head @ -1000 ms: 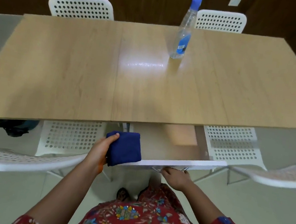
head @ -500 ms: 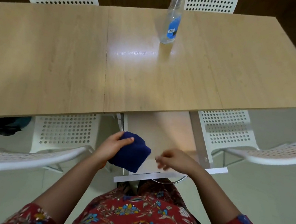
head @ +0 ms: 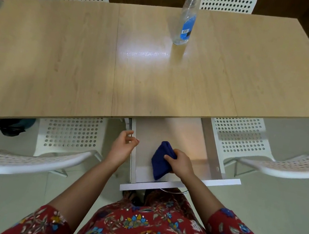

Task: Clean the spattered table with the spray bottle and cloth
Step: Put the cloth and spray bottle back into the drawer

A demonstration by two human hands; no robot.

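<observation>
Wooden worktop [head: 59, 52] has the spray bottle [head: 185, 23] at 12 o'clock; at 6 o'clock my right grip [head: 179, 163] holds the cloth [head: 157, 165] over the drawer [head: 182, 137], left grip [head: 122, 148] relaxed, empty.

Table [head: 59, 52]: light wood top, catching a bright glare patch near its far middle.
Spray bottle [head: 186, 19]: clear with a blue label, standing upright just beside that glare.
Cloth [head: 159, 162]: dark blue, folded, being gripped by the right hand [head: 180, 165] below the table's near edge.
</observation>
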